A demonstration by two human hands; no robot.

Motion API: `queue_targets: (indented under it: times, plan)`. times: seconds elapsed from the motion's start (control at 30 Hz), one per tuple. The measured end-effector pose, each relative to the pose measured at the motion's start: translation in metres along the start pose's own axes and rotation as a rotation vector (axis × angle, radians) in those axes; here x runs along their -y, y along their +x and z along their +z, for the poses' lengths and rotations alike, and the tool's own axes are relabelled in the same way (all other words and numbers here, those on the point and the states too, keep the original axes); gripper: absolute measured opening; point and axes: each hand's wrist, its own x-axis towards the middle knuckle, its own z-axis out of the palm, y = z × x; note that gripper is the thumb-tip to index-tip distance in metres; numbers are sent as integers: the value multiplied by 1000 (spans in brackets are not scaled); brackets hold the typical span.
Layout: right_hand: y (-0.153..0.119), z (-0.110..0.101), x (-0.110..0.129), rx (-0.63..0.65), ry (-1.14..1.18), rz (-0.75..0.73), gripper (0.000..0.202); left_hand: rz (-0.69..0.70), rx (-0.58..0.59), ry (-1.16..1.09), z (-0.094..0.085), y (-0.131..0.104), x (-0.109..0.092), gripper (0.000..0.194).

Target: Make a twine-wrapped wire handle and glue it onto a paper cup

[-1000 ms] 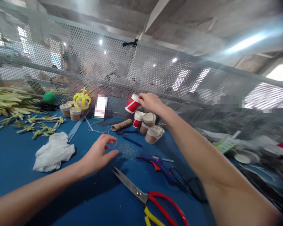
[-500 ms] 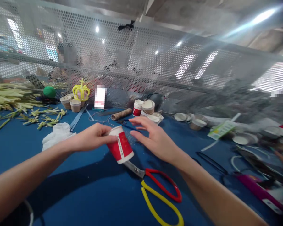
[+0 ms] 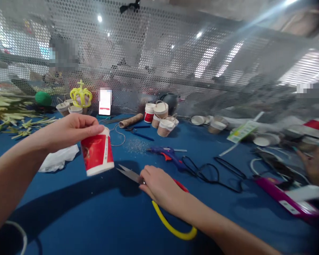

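Observation:
A red and white paper cup (image 3: 98, 152) hangs tilted above the table, pinched at its upper edge by my left hand (image 3: 76, 131). Down to its right, the scissors (image 3: 130, 173) lie on the blue table with their blades a little apart and pointing toward the cup. My right hand (image 3: 162, 186) is closed over their pivot and covers part of the red and yellow handles. Behind that hand lies a blue hot glue gun (image 3: 170, 155). Left of the cup rests a crumpled white cloth (image 3: 59, 159).
Small twine-handled cups (image 3: 161, 109), a brown roll (image 3: 131, 120) and a lit phone (image 3: 105, 102) stand along the perforated metal screen (image 3: 138, 53). A yellow crown ornament (image 3: 81, 96) is at the left. Black cable (image 3: 215, 173) and a purple box (image 3: 281, 196) lie rightward, near another person's hand (image 3: 312, 166).
My left hand has carried the cup leftward, away from the scissors. My right hand has come down from above the table and closed over the scissors, uncovering the glue gun.

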Motion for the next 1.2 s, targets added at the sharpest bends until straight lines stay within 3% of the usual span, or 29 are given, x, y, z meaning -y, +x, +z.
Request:
queue_targets:
  times: [0.17,0.43,0.5,0.6,0.7,0.83,1.0,1.2]
  plan:
    - [-12,-7,-16,6,-56,-57,7,-6,-59,-101,10,14,11,28]
    - [-34,-24,-47,214,-11,78,10,-124,-27,-209,33,30,31,20]
    - [-28,-31,-56,210,44,145,8,-135,8,-245,39,33,36,19]
    - [-11,-36,-75,48,-8,391,23,-163,87,-266,49,37,47,18]
    - [8,-27,-97,118,-71,554,24,-163,172,-305,56,39,56,17]
    - [22,-10,-114,169,-13,533,26,-174,215,-393,60,40,63,19]
    - [18,-7,-113,137,78,548,29,-185,269,-427,58,40,64,21]
    - [13,-6,-114,68,272,566,27,-73,489,-307,57,32,58,18]
